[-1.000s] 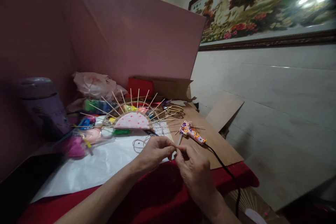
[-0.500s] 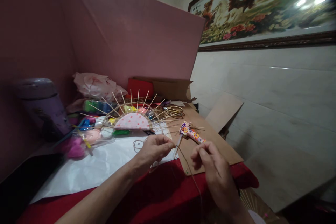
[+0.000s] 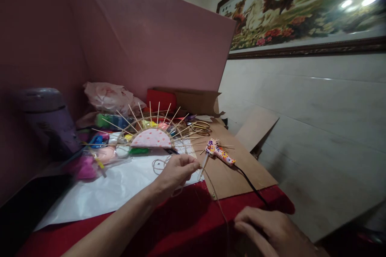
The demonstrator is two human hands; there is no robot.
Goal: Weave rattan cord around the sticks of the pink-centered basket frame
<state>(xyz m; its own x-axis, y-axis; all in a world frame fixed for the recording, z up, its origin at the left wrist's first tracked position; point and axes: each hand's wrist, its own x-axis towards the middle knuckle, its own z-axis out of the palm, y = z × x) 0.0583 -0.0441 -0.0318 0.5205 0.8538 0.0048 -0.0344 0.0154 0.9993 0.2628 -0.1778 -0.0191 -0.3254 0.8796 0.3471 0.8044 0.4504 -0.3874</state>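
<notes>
My left hand [image 3: 181, 168] pinches a length of thin brown twine [image 3: 216, 192] between thumb and fingertips, above the front of the table. From that pinch the twine runs down to the right, past the table's front edge. My right hand [image 3: 268, 229] is low at the right, its fingers loosely bent and thumb apart, just right of the hanging twine and seemingly not touching it. Behind my left hand stands a half-round polka-dot piece [image 3: 152, 139] with thin sticks fanning out. A flower-patterned glue gun [image 3: 219, 152] lies on the cardboard [image 3: 250, 168], its nozzle toward my left hand.
A loose coil of twine [image 3: 158, 165] rests on the white sheet [image 3: 120, 192]. Bags of coloured clay [image 3: 87, 166] and a purple bottle [image 3: 51, 124] stand at the left. The glue gun's black cord [image 3: 250, 182] crosses the cardboard to the red cloth [image 3: 187, 209].
My right hand has moved down and to the right, away from beside the glue gun, uncovering its cord. My left hand stays nearly still with the twine.
</notes>
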